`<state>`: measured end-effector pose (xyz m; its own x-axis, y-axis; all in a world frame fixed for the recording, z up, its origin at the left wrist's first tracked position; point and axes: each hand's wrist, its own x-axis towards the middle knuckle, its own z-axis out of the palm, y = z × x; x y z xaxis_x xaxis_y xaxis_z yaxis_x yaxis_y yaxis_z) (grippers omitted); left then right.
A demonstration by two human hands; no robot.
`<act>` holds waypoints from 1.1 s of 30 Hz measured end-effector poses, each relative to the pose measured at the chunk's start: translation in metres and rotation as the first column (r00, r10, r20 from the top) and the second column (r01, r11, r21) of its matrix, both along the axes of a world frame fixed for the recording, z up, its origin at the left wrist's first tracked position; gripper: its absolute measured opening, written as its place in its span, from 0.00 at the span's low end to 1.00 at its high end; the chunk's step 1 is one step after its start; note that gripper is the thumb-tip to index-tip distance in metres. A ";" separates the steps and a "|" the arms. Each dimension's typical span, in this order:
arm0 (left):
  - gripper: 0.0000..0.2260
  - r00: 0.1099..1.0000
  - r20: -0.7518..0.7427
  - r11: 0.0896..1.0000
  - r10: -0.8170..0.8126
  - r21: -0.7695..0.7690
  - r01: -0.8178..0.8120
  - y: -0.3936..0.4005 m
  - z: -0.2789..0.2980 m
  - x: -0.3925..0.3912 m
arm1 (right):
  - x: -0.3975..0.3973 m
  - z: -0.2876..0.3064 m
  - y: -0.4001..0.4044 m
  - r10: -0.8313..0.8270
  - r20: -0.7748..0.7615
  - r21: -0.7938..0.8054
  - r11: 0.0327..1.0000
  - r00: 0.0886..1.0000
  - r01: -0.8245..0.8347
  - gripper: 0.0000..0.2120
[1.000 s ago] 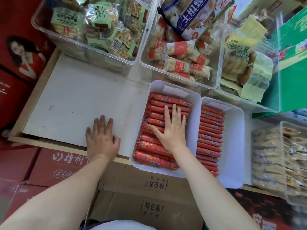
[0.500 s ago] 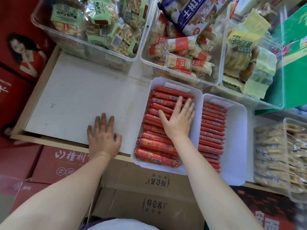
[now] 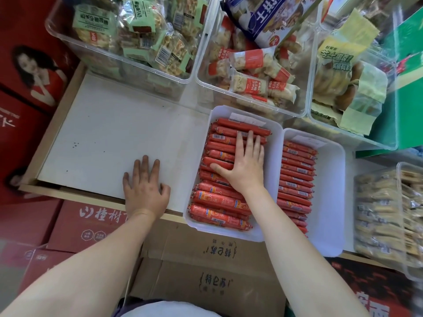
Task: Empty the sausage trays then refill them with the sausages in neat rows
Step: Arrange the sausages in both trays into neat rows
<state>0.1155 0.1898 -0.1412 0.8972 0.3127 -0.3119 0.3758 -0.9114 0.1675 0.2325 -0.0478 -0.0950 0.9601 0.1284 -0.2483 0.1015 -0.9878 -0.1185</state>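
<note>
Both forearms are bare to the lower frame edge, with no sleeves, watch or bracelet showing; the left hand [image 3: 146, 191] looks smudged with dark grime across knuckles and fingers; the right hand [image 3: 246, 167] looks clean; a pale garment shows at bottom centre.

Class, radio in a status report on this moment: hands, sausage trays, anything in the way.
Left hand flat on the white shelf. Right hand flat on sausages in the left tray. Right tray filled in rows. Nothing blocking.
</note>
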 end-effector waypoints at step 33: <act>0.31 1.000 0.002 1.000 0.011 0.001 -0.011 0.000 0.000 -0.001 | -0.013 -0.006 0.006 0.142 0.019 -0.011 0.990 0.990 -0.142 0.51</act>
<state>0.1150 0.1897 -0.1417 0.8943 0.3229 -0.3098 0.3856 -0.9074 0.1671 0.2199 -0.0420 -0.1005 0.9371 0.2613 -0.2314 0.2429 -0.9643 -0.1055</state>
